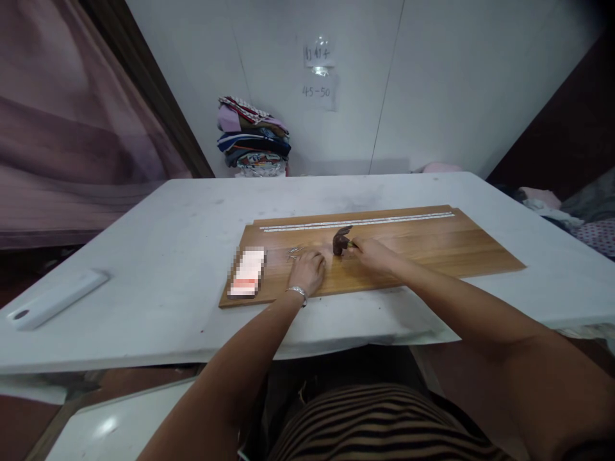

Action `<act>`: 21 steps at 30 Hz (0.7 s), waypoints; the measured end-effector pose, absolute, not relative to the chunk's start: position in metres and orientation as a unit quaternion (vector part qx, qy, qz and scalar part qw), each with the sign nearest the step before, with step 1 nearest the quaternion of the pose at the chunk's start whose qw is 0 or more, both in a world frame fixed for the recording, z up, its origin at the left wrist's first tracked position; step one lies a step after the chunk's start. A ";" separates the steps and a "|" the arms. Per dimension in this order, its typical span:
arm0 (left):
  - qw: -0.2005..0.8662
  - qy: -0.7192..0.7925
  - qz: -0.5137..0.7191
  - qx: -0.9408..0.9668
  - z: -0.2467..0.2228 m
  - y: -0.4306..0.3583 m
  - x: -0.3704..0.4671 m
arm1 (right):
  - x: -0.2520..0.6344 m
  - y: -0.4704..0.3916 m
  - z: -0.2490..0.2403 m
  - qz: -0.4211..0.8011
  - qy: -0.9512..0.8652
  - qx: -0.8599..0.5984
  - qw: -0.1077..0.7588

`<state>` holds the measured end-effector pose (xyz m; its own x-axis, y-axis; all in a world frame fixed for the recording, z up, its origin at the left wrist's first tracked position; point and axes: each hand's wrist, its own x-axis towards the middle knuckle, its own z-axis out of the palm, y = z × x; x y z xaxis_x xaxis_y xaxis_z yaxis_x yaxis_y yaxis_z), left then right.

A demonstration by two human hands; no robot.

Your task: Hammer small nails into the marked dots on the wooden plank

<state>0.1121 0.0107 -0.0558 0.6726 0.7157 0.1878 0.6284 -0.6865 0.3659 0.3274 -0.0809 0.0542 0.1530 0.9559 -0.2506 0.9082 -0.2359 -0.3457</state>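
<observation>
So, hammer head [339, 244] between hands [307, 271] [373, 255]

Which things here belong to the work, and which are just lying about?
In use, it seems:
- claw hammer, in the right hand
- wooden board, under the left hand
- likely nails

Lying about, apparently:
- phone
- folded fabric stack

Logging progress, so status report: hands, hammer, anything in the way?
Right hand gripping hammer. Left hand over wooden board, grip unclear, nails alongside. Phone on board's left end, clear of hammer.
</observation>
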 end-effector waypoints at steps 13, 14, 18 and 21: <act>0.134 0.364 0.171 0.906 -0.054 0.011 0.111 | 0.330 -0.081 0.054 0.202 -0.625 -0.752 0.049; 0.134 0.363 0.173 0.906 -0.054 0.011 0.110 | 0.330 -0.082 0.053 0.204 -0.625 -0.752 0.051; 0.132 0.364 0.168 0.906 -0.054 0.012 0.110 | 0.330 -0.081 0.054 0.201 -0.623 -0.754 0.052; 0.132 0.368 0.163 0.906 -0.054 0.012 0.110 | 0.331 -0.081 0.054 0.199 -0.623 -0.754 0.058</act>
